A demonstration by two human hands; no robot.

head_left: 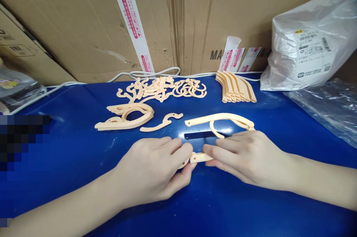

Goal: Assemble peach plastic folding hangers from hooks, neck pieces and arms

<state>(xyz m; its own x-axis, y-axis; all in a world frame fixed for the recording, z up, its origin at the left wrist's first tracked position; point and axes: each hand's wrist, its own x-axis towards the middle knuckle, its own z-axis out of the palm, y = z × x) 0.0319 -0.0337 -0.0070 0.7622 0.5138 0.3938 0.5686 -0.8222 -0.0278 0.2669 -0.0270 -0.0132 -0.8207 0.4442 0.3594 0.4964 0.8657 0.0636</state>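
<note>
While the left hand [161, 170] pinches a small curved piece [183, 164] between thumb and fingers, just below the middle of the frame, the right hand [248, 157] is closed around a pale beige strip [197, 158] whose holed end meets that piece. Fingers hide most of both parts. Just above the right hand, a long curved arm [217, 117] with a hook [215, 130] beneath it reaches towards the centre; whether it is joined to the gripped strip I cannot tell.

On the blue desk [69, 177], left of that arm, lies a single loose hook piece [160, 124], and left again, near it, a group of hook-and-arm sets [125, 116]. Behind them, at upper centre, loose hooks [158, 88] are heaped together, while a neat stack of curved arms [235, 87] sits to the right of the heap. A white cable [156, 74] runs along the foot of a cardboard box [95, 36]. At upper right stands a white wrapped parcel [301, 40], with clear plastic [331, 107] below it.
</note>
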